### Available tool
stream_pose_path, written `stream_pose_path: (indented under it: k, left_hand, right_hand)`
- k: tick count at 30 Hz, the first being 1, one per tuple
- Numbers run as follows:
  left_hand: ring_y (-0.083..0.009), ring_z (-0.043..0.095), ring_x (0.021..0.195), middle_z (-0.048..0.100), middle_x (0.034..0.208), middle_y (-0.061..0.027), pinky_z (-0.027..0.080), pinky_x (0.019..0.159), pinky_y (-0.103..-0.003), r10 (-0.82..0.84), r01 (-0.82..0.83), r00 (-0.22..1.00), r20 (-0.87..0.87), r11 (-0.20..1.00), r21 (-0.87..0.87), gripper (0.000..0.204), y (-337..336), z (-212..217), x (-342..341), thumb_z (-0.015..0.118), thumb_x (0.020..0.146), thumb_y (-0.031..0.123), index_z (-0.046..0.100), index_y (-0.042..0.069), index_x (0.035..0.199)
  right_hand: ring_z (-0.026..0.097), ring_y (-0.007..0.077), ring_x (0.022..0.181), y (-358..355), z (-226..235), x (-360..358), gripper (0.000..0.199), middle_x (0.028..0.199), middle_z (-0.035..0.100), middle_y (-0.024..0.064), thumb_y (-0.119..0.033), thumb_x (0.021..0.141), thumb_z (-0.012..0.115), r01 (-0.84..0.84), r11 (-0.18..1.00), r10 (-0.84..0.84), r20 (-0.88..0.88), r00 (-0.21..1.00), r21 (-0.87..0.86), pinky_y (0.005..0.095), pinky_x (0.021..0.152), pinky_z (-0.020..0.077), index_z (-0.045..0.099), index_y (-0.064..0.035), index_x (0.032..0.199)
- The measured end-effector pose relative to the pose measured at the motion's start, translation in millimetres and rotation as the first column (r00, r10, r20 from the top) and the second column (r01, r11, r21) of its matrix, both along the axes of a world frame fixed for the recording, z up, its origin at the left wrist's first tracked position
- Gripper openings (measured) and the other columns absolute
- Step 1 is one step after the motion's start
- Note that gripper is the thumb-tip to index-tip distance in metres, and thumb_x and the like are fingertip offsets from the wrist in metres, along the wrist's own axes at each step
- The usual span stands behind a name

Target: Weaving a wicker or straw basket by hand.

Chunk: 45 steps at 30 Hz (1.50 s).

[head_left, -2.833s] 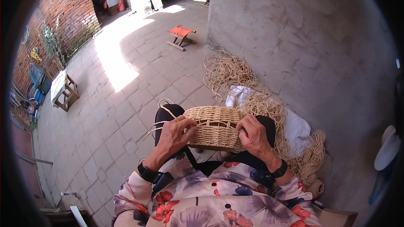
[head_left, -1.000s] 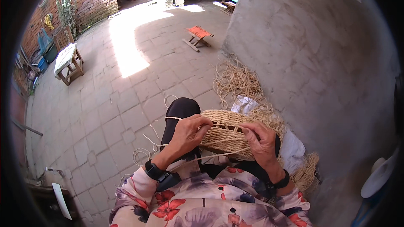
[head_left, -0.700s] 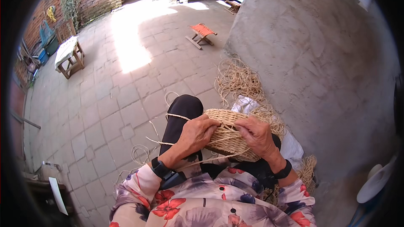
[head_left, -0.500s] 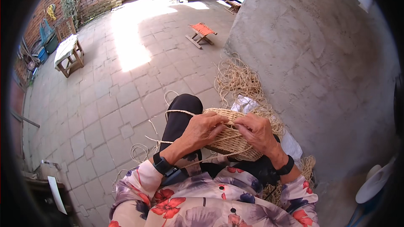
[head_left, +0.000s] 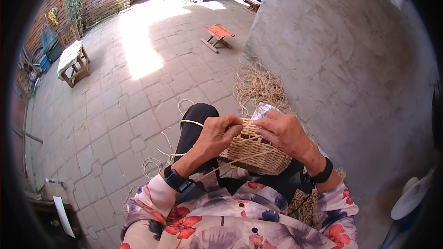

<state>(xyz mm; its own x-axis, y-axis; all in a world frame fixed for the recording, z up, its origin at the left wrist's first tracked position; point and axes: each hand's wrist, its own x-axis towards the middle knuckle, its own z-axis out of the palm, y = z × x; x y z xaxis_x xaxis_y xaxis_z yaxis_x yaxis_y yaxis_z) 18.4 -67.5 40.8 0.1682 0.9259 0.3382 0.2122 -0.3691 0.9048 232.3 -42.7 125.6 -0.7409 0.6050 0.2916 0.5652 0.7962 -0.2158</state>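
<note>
Because it looked woven from coarse twisted fibre, the basket (head_left: 258, 154), resting over the lap (head_left: 297, 180), was probably light, springy and not slippery, best held by its dense side wall (head_left: 272, 160) rather than its open band (head_left: 256, 139). At its upper side, the left hand (head_left: 218, 133) and right hand (head_left: 287, 133) had fingers curled nearly to the thumbs, though what they pinched, if anything, could not be told. Loose cord (head_left: 191, 122) trailed across the left knee (head_left: 203, 110), and a tangled cord heap (head_left: 258, 85) lay by the wall (head_left: 332, 60).
</note>
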Motion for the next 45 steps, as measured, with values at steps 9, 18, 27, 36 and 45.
stream_pose_path:
  k: [9,18,27,36,45]
  left_hand:
    - [-0.0334,0.063,0.08,0.064,0.085,-0.0125,0.051,0.069,-0.04,0.146,-0.082,0.931,-0.334,0.977,0.198,0.015,-23,-29,-5,0.065,0.09,0.019,0.066,0.004,0.095]
    - [-0.0171,0.065,0.071,0.065,0.082,-0.011,0.052,0.062,-0.03,0.164,-0.163,0.986,-0.027,0.985,0.061,0.022,-30,-44,1,0.07,0.088,0.005,0.064,0.002,0.109]
    - [-0.0322,0.069,0.078,0.068,0.085,-0.0168,0.054,0.069,-0.038,0.049,-0.033,0.997,-0.065,0.975,0.221,0.012,-1,-44,11,0.07,0.085,0.007,0.069,0.001,0.095]
    - [-0.034,0.067,0.076,0.067,0.081,-0.0141,0.053,0.069,-0.04,0.139,-0.131,0.99,-0.015,0.963,0.237,0.008,-1,-50,20,0.07,0.082,0.008,0.068,0.003,0.088]
    - [-0.0335,0.066,0.077,0.064,0.081,-0.0147,0.052,0.068,-0.041,0.155,-0.137,0.982,-0.105,0.978,0.16,0.011,-2,-51,14,0.07,0.082,0.013,0.069,0.003,0.087]
  right_hand:
    - [0.063,0.0347,0.07,4,-3,0,0.013,0.078,0.058,0.0142,-0.012,0.087,0.068,-0.032,0.999,0.032,0.004,0.999,-0.009,0.043,0.062,0.0502,0.061,-0.0014,0.083]
    - [0.062,0.0348,0.07,5,-17,-3,0.012,0.079,0.058,0.0132,-0.012,0.086,0.068,-0.02,1.0,0.019,0.1,0.995,0.003,0.0434,0.062,0.0496,0.061,-0.0025,0.083]
    - [0.064,0.0375,0.076,2,-11,-9,0.013,0.083,0.059,0.0165,-0.012,0.087,0.065,-0.016,0.999,0.023,0.162,0.987,-0.046,0.0463,0.067,0.0526,0.06,-0.0009,0.083]
    - [0.062,0.0351,0.076,0,-10,-14,0.011,0.084,0.057,0.0142,-0.009,0.085,0.065,-0.084,0.996,0.078,0.201,0.977,0.025,0.0443,0.067,0.0507,0.057,-0.002,0.083]
    - [0.063,0.0372,0.077,3,-24,-25,0.009,0.086,0.058,0.0165,-0.008,0.084,0.063,-0.043,0.998,0.05,0.205,0.977,-0.039,0.0456,0.067,0.0511,0.058,-0.0003,0.084]
